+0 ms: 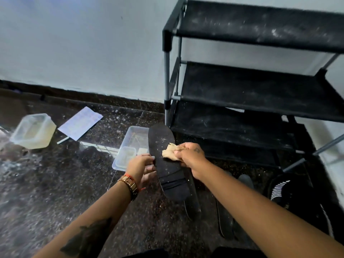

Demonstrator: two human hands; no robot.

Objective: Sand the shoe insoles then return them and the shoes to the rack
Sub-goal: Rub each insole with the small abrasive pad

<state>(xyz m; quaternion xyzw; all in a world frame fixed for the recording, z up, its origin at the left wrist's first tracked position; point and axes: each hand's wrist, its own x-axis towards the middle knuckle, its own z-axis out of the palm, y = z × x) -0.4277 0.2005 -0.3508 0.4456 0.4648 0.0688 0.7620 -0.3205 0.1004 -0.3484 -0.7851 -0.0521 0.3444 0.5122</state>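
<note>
- Dark speckled floor (55, 183), empty black rack (251, 86) against the wall.
- Left hand (141, 167) grips the insole (166, 164) edge; right hand (189, 155) pinches sandpaper (170, 149) on it.
- Sanding looks mid-way: more insoles (225, 218) and a shoe (290, 192) wait on the floor, nothing racked yet.

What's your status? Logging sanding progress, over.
Left hand grips insole. Right hand presses sandpaper on it. Rack shelves bare. Nothing blocking.

No text that I can read: the sheet of paper (80, 123) on the floor (46, 183), near the wall's dark skirting, carries faint printed lines, too blurred to make out; the mark on my right hand (189, 155) is likewise illegible
</note>
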